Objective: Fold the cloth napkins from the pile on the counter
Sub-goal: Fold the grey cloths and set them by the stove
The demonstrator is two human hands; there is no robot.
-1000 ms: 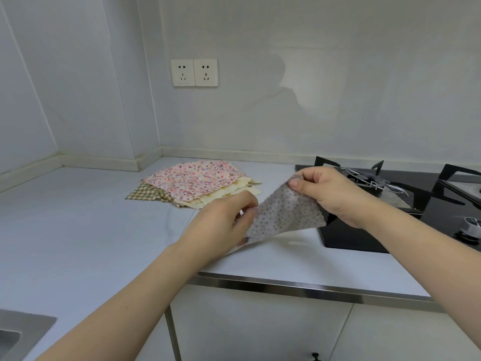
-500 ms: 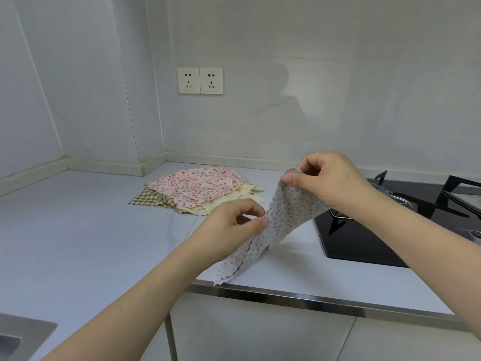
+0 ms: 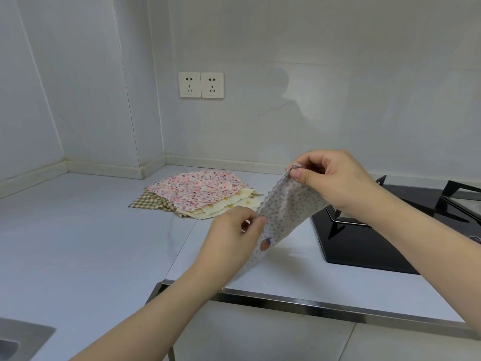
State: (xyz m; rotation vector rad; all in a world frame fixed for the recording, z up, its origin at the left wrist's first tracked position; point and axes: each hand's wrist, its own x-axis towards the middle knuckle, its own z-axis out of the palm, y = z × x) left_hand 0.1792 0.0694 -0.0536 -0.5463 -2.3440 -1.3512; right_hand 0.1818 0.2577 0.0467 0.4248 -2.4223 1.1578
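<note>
Head view. The right hand (image 3: 335, 183) is raised above the counter (image 3: 78, 251), thumb and curled fingers pinching the top corner of a grey dotted napkin (image 3: 286, 207). The left hand (image 3: 231, 233), lower and nearer the camera, pinches the napkin's left edge between thumb and forefinger, the remaining fingers curled. The cloth hangs taut between the two grips and trails downward past the left wrist, its lowest corner reaching the counter's steel front edge (image 3: 299, 306). The napkin has a pinked, zigzag edge and carries a small reddish motif (image 3: 265, 244) just below the left hand; its detail cannot be resolved. No legible writing or brand appears anywhere.

The pile of napkins (image 3: 200, 195) lies flat on the counter behind and to the left of the hands, apart from both. A pink floral napkin is uppermost, cream napkins with yellow spots beneath it, and a tan checked napkin (image 3: 147, 201) projecting at the left.

A black gas hob (image 3: 364, 246) sits under and beyond the right forearm. A double wall socket (image 3: 201, 85) is mounted above the pile. A sink corner (image 3: 20, 340) shows at lower left.
</note>
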